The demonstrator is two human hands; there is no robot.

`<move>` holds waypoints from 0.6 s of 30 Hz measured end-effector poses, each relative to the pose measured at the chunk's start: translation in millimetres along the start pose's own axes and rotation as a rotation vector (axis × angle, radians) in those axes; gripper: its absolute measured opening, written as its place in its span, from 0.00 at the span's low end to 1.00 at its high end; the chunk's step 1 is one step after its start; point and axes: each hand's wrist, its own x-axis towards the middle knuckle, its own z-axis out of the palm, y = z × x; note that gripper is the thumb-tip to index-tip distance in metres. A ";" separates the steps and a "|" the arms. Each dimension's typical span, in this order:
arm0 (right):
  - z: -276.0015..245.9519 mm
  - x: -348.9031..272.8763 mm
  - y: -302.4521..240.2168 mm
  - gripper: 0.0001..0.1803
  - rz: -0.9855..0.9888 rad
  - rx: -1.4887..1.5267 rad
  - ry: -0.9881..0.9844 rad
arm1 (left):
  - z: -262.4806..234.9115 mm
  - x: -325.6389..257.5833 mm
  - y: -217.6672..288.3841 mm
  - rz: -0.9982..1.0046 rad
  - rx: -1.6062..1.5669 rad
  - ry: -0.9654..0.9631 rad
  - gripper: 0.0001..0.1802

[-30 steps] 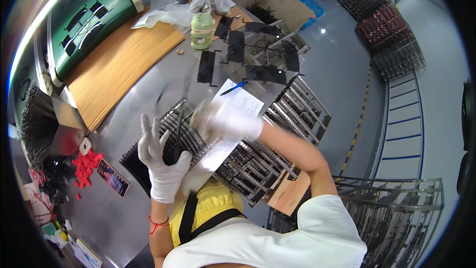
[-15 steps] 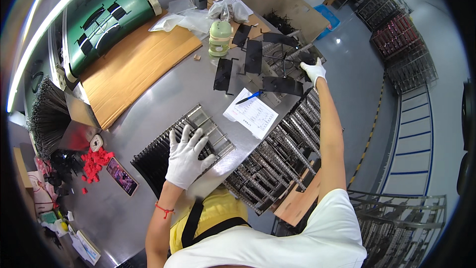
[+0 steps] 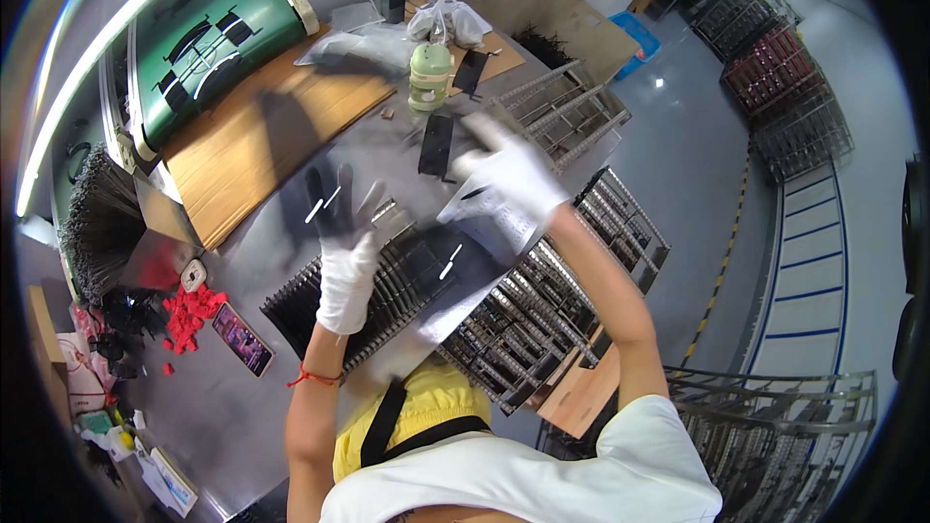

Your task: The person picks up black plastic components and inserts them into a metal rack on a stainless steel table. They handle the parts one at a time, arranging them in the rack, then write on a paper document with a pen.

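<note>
Over the wire rack point(image 3: 407, 281): right hand point(image 3: 509, 179), half a second ago stretched to the far black plates, now drawn back, blurred, grip indeterminable; left hand point(image 3: 339, 232) risen off the rack, fingers spread, dark plate point(image 3: 325, 203) against its palm; another plate point(image 3: 436, 145) lying beyond both.

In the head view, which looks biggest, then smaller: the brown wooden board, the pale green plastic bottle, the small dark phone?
1. Brown wooden board, clearly largest.
2. Small dark phone and pale green plastic bottle look about alike, so their order is unsure.
</note>
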 end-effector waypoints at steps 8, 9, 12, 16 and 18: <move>98.6 -18.3 30.7 0.31 -0.759 -0.438 -0.089 | -29.9 -29.2 55.9 0.040 -0.125 0.297 0.34; 89.3 -14.9 42.4 0.35 -0.559 -0.390 -0.078 | -42.0 -34.3 71.7 0.081 -0.402 0.170 0.30; 79.8 -2.1 76.6 0.36 -0.161 -0.274 -0.439 | -61.2 -51.6 93.0 0.215 -0.380 0.266 0.30; 92.3 3.6 116.8 0.18 -0.297 -0.716 -0.608 | -67.8 -63.0 96.1 0.072 -0.461 -0.050 0.33; 99.1 6.2 128.5 0.14 -0.478 -0.965 -0.670 | -68.7 -69.1 92.8 0.046 -0.409 -0.005 0.35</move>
